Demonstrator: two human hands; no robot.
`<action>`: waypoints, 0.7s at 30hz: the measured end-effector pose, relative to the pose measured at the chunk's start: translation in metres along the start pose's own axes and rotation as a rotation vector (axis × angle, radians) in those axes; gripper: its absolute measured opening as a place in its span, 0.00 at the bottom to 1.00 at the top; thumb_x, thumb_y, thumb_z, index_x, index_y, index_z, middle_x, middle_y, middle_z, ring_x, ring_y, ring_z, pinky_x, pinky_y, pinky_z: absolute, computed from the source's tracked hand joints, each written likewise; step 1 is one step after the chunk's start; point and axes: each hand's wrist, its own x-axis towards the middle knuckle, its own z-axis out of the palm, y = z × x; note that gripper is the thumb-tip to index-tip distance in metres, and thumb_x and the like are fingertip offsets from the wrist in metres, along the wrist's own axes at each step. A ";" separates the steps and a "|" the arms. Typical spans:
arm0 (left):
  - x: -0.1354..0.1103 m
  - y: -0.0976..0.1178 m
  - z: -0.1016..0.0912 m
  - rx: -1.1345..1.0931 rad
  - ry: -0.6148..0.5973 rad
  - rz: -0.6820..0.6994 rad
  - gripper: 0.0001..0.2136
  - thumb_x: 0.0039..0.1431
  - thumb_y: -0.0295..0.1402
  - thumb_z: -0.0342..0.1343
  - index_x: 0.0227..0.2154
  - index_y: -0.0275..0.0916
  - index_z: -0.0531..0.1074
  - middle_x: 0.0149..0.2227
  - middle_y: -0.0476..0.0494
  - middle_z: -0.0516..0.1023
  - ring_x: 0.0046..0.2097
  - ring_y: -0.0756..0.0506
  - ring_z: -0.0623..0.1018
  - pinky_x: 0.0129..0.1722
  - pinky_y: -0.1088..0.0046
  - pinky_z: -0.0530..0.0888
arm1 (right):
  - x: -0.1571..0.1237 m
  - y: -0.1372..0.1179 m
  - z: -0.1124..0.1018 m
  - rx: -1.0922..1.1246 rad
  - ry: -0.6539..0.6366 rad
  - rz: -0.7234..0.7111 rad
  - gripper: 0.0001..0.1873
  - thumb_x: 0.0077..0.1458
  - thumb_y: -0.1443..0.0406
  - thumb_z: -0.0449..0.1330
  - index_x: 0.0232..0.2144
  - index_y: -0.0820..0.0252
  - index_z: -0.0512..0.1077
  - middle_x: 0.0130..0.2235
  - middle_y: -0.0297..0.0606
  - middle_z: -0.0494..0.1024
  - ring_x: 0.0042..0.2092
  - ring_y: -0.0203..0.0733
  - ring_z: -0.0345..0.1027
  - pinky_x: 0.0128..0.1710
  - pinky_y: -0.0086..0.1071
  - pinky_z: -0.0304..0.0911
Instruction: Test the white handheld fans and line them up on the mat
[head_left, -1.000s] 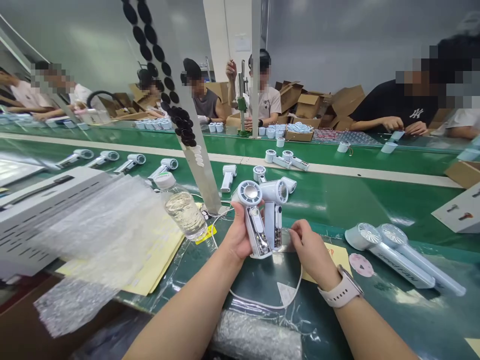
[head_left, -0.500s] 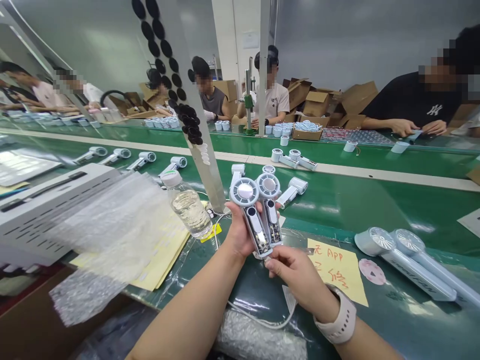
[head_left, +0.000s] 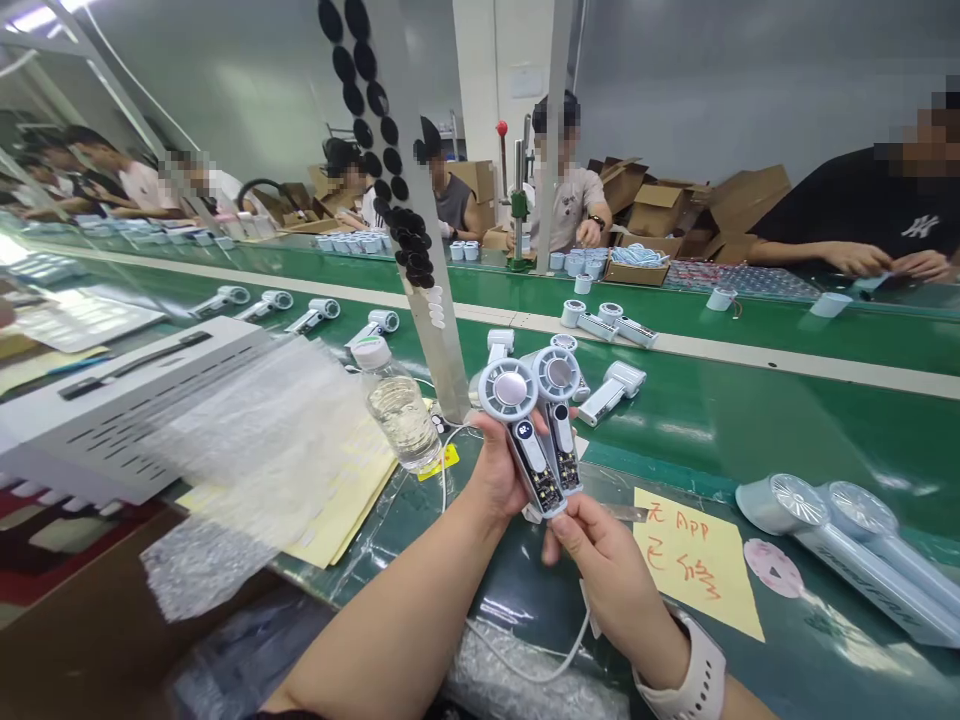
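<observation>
My left hand (head_left: 501, 474) is closed round two small white handheld fans (head_left: 534, 420), held side by side with their round heads up and their open handles facing me. My right hand (head_left: 600, 572), with a pale watch at the wrist, pinches at the bottom ends of the fan handles. A white cable (head_left: 551, 655) runs from under that hand across the dark mat. A yellow note with red writing (head_left: 694, 560) lies just right of my hands.
A clear water bottle (head_left: 396, 412) stands left of my hands, beside bubble wrap (head_left: 255, 450) and a white machine (head_left: 120, 400). Two light-blue fans (head_left: 847, 540) lie at the right. More fans ride the green conveyor belt (head_left: 750, 400). Several people work across it.
My right hand has moved from beside the fans to under their handle ends. My left hand has lifted and turned the two fans to face me. The view has shifted left.
</observation>
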 end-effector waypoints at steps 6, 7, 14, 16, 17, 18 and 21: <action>0.001 0.004 0.002 -0.196 0.039 -0.086 0.34 0.39 0.69 0.55 0.20 0.37 0.70 0.45 0.37 0.81 0.43 0.39 0.81 0.40 0.64 0.77 | -0.001 -0.008 -0.007 -0.126 0.050 -0.157 0.22 0.61 0.47 0.55 0.26 0.56 0.68 0.32 0.36 0.74 0.35 0.43 0.65 0.37 0.35 0.61; 0.000 0.005 0.003 -0.206 0.034 -0.090 0.34 0.40 0.70 0.55 0.20 0.37 0.70 0.45 0.37 0.81 0.44 0.39 0.81 0.40 0.63 0.77 | 0.000 -0.007 -0.007 -0.118 0.074 -0.139 0.22 0.61 0.46 0.56 0.26 0.56 0.67 0.30 0.36 0.73 0.34 0.42 0.65 0.36 0.34 0.61; -0.003 0.010 0.007 -0.096 -0.056 -0.048 0.32 0.33 0.67 0.62 0.20 0.37 0.72 0.43 0.40 0.81 0.41 0.40 0.81 0.38 0.67 0.77 | 0.004 -0.002 -0.009 0.063 0.140 0.032 0.26 0.55 0.41 0.59 0.23 0.55 0.64 0.15 0.25 0.62 0.20 0.36 0.59 0.26 0.33 0.59; -0.004 0.009 0.008 -0.065 -0.049 -0.019 0.32 0.33 0.67 0.62 0.20 0.37 0.72 0.42 0.40 0.81 0.43 0.40 0.81 0.39 0.67 0.77 | 0.004 -0.003 -0.006 0.121 0.148 0.044 0.27 0.53 0.40 0.60 0.22 0.54 0.63 0.13 0.24 0.61 0.18 0.36 0.59 0.25 0.34 0.61; -0.004 0.008 0.008 -0.052 -0.043 -0.005 0.32 0.33 0.67 0.62 0.20 0.37 0.72 0.42 0.39 0.81 0.44 0.39 0.80 0.39 0.67 0.77 | 0.004 -0.004 -0.005 0.142 0.156 0.046 0.28 0.52 0.40 0.61 0.21 0.54 0.63 0.12 0.24 0.60 0.18 0.36 0.59 0.25 0.34 0.62; -0.004 0.007 0.009 -0.042 -0.037 0.007 0.33 0.32 0.67 0.61 0.20 0.37 0.72 0.43 0.39 0.81 0.45 0.38 0.80 0.40 0.67 0.77 | 0.004 -0.004 -0.003 0.161 0.166 0.047 0.28 0.51 0.40 0.62 0.20 0.54 0.63 0.12 0.24 0.61 0.17 0.36 0.60 0.25 0.34 0.63; -0.005 0.004 0.009 -0.015 -0.035 0.016 0.33 0.32 0.68 0.61 0.20 0.37 0.72 0.43 0.38 0.81 0.48 0.36 0.80 0.42 0.65 0.77 | 0.004 -0.006 0.002 0.206 0.200 0.047 0.28 0.51 0.39 0.62 0.20 0.54 0.63 0.12 0.25 0.62 0.17 0.36 0.60 0.25 0.34 0.64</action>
